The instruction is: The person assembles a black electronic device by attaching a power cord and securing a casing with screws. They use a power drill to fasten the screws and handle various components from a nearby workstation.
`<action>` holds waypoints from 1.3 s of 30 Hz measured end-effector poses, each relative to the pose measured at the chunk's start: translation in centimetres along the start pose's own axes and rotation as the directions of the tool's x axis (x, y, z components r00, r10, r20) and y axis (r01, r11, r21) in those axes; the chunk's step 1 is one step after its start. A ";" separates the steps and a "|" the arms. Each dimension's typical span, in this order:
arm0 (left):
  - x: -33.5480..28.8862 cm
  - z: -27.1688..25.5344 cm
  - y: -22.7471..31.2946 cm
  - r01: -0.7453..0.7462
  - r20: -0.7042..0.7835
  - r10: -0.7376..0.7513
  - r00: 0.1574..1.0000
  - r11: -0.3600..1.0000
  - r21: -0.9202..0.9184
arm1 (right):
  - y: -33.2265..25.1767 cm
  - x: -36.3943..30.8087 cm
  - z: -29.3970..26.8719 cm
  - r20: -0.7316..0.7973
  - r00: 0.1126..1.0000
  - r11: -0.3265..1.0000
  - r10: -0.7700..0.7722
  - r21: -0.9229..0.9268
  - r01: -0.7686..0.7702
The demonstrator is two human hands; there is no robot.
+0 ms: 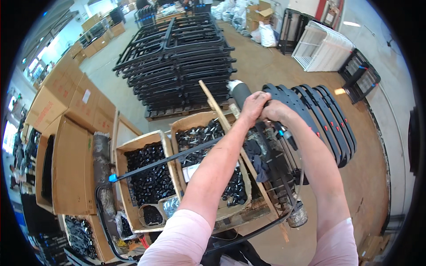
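Note:
My left hand (254, 104) and my right hand (275, 110) are close together, fingers curled, at the far end of a dark bench-like stand (271, 162). What they grip is hidden under the fingers. A padded grey roll (241, 91) with a pale end lies just beyond my left hand. From a blue end cap (113, 178), a black tube (166, 159) runs to the right and passes behind my left forearm. Below my right hand hangs a black hand tool (290, 140) with a blue part beside it. Dark cloth (258, 160) drapes over the stand.
Two cardboard boxes hold small black plastic parts (148, 170) and black pieces with screws (199, 133). A wooden strip (254, 170) slants beside them. Ahead stands a pallet stack of black frames (177, 66); curved black panels (328, 119) stand right. Large cartons (71, 164) rise left.

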State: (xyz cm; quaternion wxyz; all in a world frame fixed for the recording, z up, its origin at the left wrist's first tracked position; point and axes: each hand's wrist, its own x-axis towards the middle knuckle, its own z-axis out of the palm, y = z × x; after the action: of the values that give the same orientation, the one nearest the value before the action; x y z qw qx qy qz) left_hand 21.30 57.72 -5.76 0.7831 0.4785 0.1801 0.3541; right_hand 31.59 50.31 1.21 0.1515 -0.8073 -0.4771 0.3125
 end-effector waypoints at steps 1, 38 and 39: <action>-0.3 -0.8 0.6 -0.103 -0.033 0.106 0.994 0.991 0.082 | -1.6 -0.7 0.3 -0.024 0.996 0.995 -0.082 -0.066 0.080; -27.0 -27.6 13.8 -0.059 -0.301 0.076 0.951 0.996 0.065 | -29.3 -11.4 24.8 0.222 0.967 0.919 -0.125 -0.341 0.197; -27.0 -27.6 13.8 -0.061 -0.304 0.075 0.950 0.997 0.055 | -29.3 -11.4 24.8 0.228 0.966 0.931 -0.119 -0.311 0.188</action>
State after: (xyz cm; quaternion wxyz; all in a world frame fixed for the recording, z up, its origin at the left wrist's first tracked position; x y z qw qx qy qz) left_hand -19.65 59.29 -8.37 0.7223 0.4413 0.2904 0.4464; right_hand -8.34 53.75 2.39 -0.0118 -0.7447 -0.5977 0.2967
